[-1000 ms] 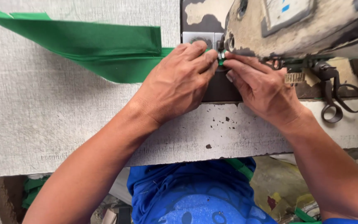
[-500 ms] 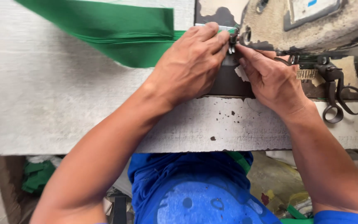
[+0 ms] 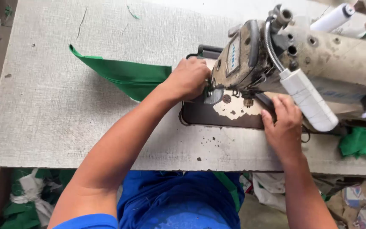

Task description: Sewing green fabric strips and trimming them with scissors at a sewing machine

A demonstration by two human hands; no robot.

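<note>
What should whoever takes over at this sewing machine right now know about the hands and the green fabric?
Left hand: resting on the end of the green fabric strip, fingers at the needle area of the sewing machine; the grip itself is hidden.
Right hand: flat on the machine bed, under the machine arm, holding nothing visible.
The strip trails left across the grey table. A green scrap lies at the right.
Done: strip brought up to the needle. Left: no stitching can be seen.
</note>
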